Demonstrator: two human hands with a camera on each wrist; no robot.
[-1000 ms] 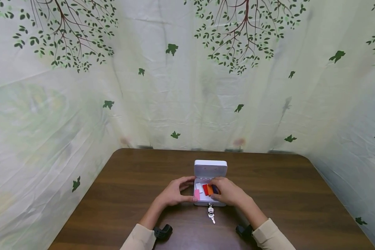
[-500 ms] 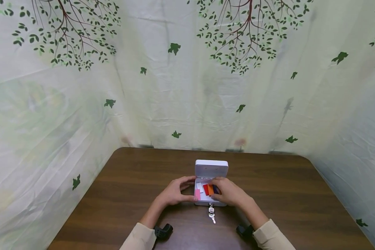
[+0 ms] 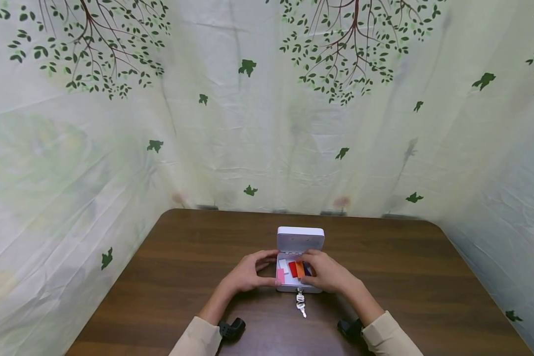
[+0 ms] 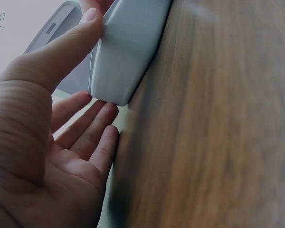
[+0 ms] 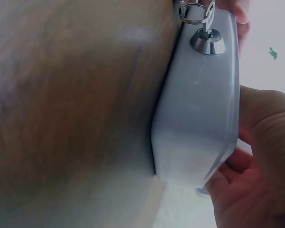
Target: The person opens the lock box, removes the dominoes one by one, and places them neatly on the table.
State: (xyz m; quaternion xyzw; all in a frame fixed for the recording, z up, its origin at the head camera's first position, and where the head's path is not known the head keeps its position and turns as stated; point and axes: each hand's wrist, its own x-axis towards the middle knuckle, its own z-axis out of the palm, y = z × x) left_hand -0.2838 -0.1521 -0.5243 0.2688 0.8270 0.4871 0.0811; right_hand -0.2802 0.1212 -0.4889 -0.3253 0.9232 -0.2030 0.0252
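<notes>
A small white lockbox [image 3: 289,289] sits on the table with its lid [image 3: 300,241] raised. My left hand [image 3: 249,273] holds its left side, thumb at the front corner and fingers towards the back; the left wrist view shows fingertips touching the box wall [image 4: 133,52]. Reaching in from the right, my right hand [image 3: 331,273] has thumb and fingertips at the ends of a small orange card [image 3: 300,270], apparently pinching it. Beside that lie a red card [image 3: 292,269], a pink one [image 3: 281,276] and a white piece [image 3: 283,265]. A dark blue piece [image 3: 307,269] is partly hidden by the right hand.
Keys [image 3: 300,305] hang from the lock [image 5: 208,42] on the box's front. The brown wooden table [image 3: 213,237] extends on both sides. Behind it hangs a pale curtain [image 3: 289,128] with a leaf print. Each wrist wears a black device [image 3: 232,330].
The orange card has shifted and tilted slightly under the right hand's fingers. The left hand and the box stay in place; the view itself moves slightly.
</notes>
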